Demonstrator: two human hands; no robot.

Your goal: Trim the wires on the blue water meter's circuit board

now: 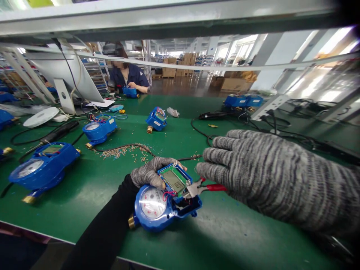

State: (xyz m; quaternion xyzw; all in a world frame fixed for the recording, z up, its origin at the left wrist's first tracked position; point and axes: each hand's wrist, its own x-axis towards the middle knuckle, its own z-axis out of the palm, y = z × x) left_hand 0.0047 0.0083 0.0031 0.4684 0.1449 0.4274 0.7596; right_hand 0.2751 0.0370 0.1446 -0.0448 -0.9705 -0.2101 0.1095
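Blue water meter (157, 208) lies near the front edge of the green bench (84, 195), housing open, dial face up. Its LCD module (174, 180) is tilted up out of the housing, thin red and blue wires (168, 195) trailing from it. Left hand (150, 173), gloved, grips the module's edge. Right hand (270, 176), gloved, is near the lens, fingers curled toward red-handled pliers (201, 188) whose tips sit by the wires; whether it grips them, cannot tell. Risk: a slipped tip could nick a wire, or tugging the module could strain the leads. Loose small parts (123, 150) scatter behind; more meters (42, 168) lie left.
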